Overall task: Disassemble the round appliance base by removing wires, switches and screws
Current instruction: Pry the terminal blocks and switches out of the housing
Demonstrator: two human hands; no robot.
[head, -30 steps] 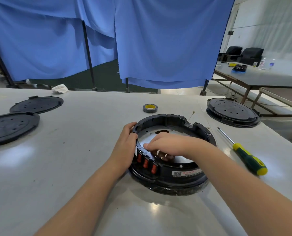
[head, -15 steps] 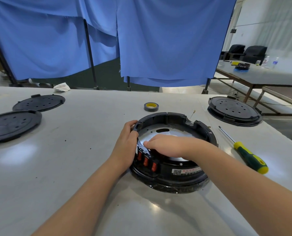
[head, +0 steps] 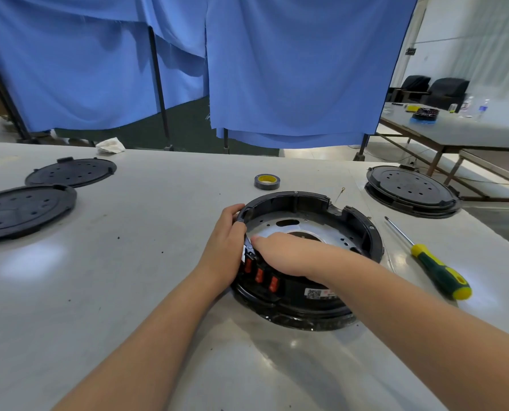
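Head view — round appliance base at table centre, left hand gripping its left rim beside three red switches, right hand reaching inside, fingers curled on something hidden — screwdriver lying well to the right.

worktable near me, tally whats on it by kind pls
Open round black appliance base: 1
Flat round black plastic covers: 2
Closed black round unit: 1
Green-and-yellow-handled screwdriver: 1
Grey tape roll with yellow core: 1
Crumpled white rag: 1
Total: 7
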